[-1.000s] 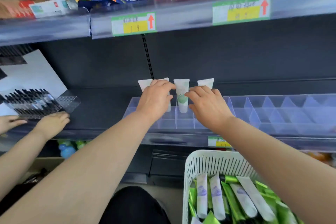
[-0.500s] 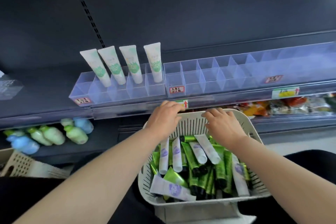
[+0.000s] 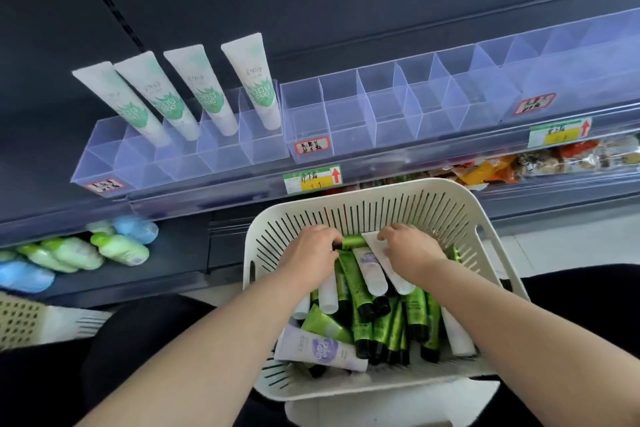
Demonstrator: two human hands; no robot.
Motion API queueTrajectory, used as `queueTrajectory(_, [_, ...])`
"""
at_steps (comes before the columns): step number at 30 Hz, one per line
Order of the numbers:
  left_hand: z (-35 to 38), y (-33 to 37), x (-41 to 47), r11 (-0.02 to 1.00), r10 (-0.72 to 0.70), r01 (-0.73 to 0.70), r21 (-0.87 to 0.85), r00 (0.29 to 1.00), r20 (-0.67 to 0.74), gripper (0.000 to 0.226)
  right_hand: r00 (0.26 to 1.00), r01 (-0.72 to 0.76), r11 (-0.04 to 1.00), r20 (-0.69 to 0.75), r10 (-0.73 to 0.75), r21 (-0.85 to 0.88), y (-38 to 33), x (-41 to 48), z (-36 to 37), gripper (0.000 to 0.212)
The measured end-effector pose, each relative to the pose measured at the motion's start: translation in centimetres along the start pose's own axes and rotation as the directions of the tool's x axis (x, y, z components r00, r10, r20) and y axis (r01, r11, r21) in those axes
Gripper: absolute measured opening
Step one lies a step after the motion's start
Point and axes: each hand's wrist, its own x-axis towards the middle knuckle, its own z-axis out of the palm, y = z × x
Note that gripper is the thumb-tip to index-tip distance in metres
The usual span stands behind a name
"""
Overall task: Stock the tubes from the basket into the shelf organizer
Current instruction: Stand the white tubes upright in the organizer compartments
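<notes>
1. Four white-and-green tubes point(image 3: 204, 94) stood in the clear acrylic organizer point(image 3: 221, 163); most compartments point(image 3: 377, 107) lay unfilled.
2. Left hand point(image 3: 308, 251) and right hand point(image 3: 407, 253) curled over loose tubes point(image 3: 360, 288) in the white slotted basket point(image 3: 485, 215); whether either gripped, we could not tell.

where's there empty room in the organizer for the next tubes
Free: the front row of the left organizer, before the four standing tubes, and the empty cells of the middle organizer to their right, behind the red-edged label. Crowded: the basket, piled with tubes, both the left hand and right hand in it.
</notes>
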Motion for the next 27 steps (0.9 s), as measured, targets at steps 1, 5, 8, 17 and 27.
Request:
queueTrajectory(1, [0.2,-0.3,0.1,1.0,-0.005,0.005,-0.007,1.0,0.004,0.027,1.0,-0.013,1.0,0.018,0.013,0.014,-0.3,0.4,0.2,0.033])
queueTrajectory(5, [0.9,-1.6,0.5,1.0,0.0,0.0,-0.006,1.0,0.028,0.033,0.993,-0.089,0.996,0.08,0.088,0.003,-1.3,1.8,0.9,0.039])
queueTrajectory(8, [1.2,-2.3,0.7,1.0,-0.004,0.004,-0.006,1.0,0.022,0.037,0.984,-0.139,0.99,0.111,0.139,-0.01,-1.4,2.8,1.0,0.045])
queueTrajectory(17, [1.8,-2.0,1.4,0.999,-0.002,0.003,-0.042,1.0,0.023,0.029,0.977,-0.118,0.968,0.199,0.074,0.22,-0.8,2.4,0.6,0.055])
queueTrajectory(27, [2.5,-1.3,0.6,0.916,-0.397,0.402,0.005,0.903,0.163,0.017,0.986,0.071,0.873,-0.169,0.013,0.483,-1.2,-1.3,-2.1,0.028])
